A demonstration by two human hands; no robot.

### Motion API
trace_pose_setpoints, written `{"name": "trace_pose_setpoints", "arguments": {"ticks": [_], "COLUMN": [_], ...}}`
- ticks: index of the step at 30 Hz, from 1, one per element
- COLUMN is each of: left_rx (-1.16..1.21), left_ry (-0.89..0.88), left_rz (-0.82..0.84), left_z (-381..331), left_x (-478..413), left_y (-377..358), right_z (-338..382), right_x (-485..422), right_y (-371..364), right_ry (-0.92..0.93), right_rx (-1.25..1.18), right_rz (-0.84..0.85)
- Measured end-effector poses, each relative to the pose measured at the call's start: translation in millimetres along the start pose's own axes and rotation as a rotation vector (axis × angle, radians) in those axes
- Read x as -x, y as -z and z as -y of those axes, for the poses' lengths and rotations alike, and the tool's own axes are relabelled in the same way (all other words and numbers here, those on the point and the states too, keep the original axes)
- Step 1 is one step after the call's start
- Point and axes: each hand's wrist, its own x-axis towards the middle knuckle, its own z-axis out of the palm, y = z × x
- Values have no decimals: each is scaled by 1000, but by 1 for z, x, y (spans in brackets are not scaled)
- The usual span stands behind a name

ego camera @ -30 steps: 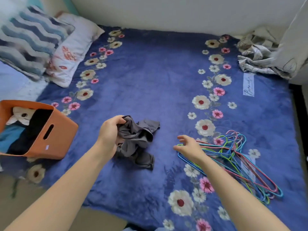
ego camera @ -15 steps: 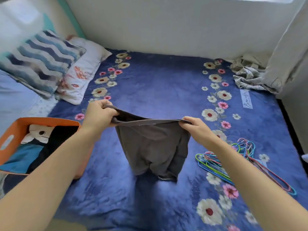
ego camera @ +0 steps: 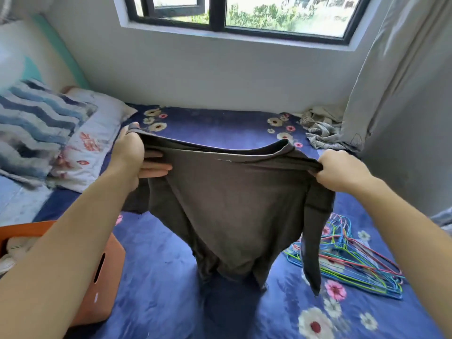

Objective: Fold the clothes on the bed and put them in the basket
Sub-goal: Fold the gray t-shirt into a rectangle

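1. Head view: the left hand (ego camera: 129, 152) pinches one end of the grey garment (ego camera: 232, 204) by its top edge, and the right hand (ego camera: 342, 171) grips the other end. The garment hangs spread between them over the bed (ego camera: 159, 277).
2. A loose strip on the garment's right side dangles just above the hangers (ego camera: 354, 263) — lowered carelessly, I'd guess it snags there.
3. The orange basket (ego camera: 107, 265) sits near left, mostly behind the forearm — pale cloth shows inside, and the rest I cannot make out.
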Motion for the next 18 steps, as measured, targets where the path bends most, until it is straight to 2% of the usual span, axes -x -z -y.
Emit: {"name": "trace_pose_setpoints", "arguments": {"ticks": [2, 3, 7, 9, 11, 13, 15, 18], "left_rx": [100, 174, 379, 368, 294, 250, 289, 462], "left_ry": [91, 111, 87, 24, -74, -169, -260, -382], "left_rz": [52, 97, 246, 276, 259, 207, 159, 184], "left_z": [-6, -10, -34, -50, -62, -70, -76, -74], "left_x": [-18, -25, -58, -74, -90, -101, -106, -102], "left_y": [-8, -13, -41, -58, -74, -89, -99, -97], "right_z": [-5, -3, 15, 19, 18, 19, 21, 21], "right_x": [-18, -26, -59, -84, -111, -134, -149, -142], "right_y": [-4, -6, 3, 13, 21, 26, 29, 30], "right_ry": [-123, -175, -420, -475, -472, -425, -363, -214], "right_rx": [-106, -255, -1157, -1553, -1811, -1861, -1779, -1403], "right_rz": [57, 98, 350, 321, 205, 59, -147, -501]}}
